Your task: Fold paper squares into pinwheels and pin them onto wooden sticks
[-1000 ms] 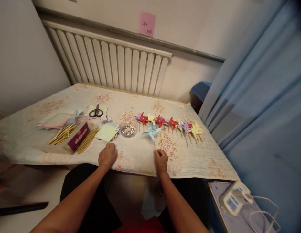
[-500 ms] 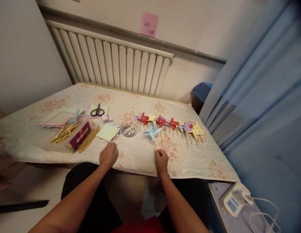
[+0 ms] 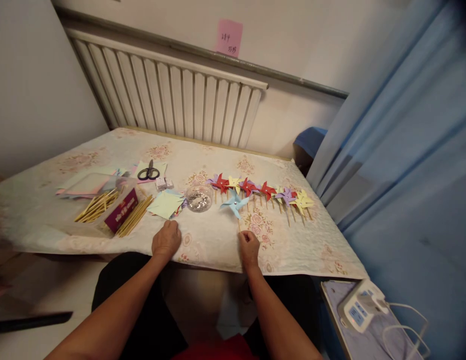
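A light blue paper pinwheel stands out in front of me, its thin stick pinched in my right hand. Behind and to the right of it lie several finished pinwheels in red, yellow and purple, sticks pointing toward me. My left hand rests closed on the table's near side; whether its curled fingers hold anything is hidden. Just beyond that hand is a pile of cut paper squares, pale green on top. A round clear dish of small shiny pins sits between the pile and the blue pinwheel.
A clear box holds wooden sticks, with more sticks beside it. Scissors lie on paper, near small white boxes. Coloured sheets are at the left. A power strip with cables is at lower right.
The view has shifted very slightly. My right hand still pinches the blue pinwheel's stick, and my left hand stays closed in the same place.
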{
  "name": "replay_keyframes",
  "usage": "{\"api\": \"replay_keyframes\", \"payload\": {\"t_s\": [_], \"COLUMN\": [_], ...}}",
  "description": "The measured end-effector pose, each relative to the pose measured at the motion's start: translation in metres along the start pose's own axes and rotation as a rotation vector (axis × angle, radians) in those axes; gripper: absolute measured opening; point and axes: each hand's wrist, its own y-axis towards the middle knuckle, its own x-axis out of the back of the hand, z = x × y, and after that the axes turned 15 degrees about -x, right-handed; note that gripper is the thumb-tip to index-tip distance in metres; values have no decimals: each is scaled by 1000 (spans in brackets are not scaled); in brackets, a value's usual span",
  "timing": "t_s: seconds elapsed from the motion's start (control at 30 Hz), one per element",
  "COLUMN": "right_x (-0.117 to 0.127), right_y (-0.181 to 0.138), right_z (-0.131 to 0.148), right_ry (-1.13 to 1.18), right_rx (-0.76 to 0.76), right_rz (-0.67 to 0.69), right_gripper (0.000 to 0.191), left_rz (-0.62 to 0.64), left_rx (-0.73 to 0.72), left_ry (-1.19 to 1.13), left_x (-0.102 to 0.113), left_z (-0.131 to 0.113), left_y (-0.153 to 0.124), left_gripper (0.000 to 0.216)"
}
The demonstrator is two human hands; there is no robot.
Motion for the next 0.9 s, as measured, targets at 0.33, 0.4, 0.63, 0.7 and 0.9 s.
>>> {"api": "replay_keyframes", "payload": {"t_s": [0.33,0.4,0.63,0.7,0.9], "right_x": [-3,-3,-3,-3,-6], "right_y": [3,3,4,5,7], "right_z": [-3,-3,-2,-2,-3], "right_ry": [17,20,29,25,26], "right_rx": [11,11,13,16,26], "right_rz": [-8,-3,-2,-4,-13], "right_gripper": [20,20,18,17,15], "left_rz": [-11,-17,12,38,34], "left_rx": [-13,-18,-13,-1,2], "left_ry": [17,23,20,11,-3], "left_x": [-4,-4,-1,0,-2], "left_z": [3,3,2,2,4], "left_y": [2,2,4,5,7], "left_gripper": [33,33,36,38,40]}}
